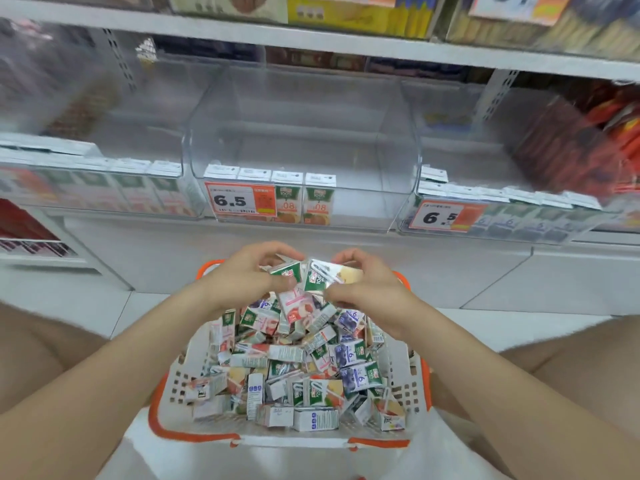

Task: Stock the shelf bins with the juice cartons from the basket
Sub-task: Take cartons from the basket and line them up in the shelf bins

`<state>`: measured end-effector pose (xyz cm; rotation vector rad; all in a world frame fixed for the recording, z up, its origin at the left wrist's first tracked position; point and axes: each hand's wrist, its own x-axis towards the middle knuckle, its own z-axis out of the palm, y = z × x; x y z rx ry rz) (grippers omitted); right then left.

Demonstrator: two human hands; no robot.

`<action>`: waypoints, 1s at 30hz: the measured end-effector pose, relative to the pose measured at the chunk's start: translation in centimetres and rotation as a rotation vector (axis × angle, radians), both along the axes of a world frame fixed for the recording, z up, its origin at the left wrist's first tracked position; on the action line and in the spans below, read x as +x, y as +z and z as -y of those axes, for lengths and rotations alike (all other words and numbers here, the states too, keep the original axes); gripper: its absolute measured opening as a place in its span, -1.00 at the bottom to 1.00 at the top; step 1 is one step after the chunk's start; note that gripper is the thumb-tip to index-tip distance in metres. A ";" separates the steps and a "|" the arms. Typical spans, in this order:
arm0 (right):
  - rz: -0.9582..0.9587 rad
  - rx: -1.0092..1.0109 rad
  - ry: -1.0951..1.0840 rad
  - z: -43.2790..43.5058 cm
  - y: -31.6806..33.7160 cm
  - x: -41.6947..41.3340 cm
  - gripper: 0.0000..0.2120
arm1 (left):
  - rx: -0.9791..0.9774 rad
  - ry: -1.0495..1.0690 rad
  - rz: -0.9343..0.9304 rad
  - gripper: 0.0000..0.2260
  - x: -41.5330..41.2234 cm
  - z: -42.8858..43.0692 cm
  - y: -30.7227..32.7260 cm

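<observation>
Our left hand and right hand are each pinching a juice carton above the heaped basket; at twelve o'clock, a clear bin is holding four cartons.

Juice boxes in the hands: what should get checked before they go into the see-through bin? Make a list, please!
1. Grip of the left hand on the held cartons: ok.
2. Grip of the right hand on them: ok.
3. Room in the middle bin behind its front row: ok.
4. Held flavour matches that row: cannot tell, too blurred.
5. More cartons waiting in the basket: ok.
</observation>
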<state>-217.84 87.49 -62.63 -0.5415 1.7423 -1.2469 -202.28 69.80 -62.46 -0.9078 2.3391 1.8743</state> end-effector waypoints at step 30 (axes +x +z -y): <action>-0.709 -0.241 0.027 8.3 12.3 -5.7 -0.60 | -0.434 0.140 -0.476 -0.68 -5.6 2.1 11.3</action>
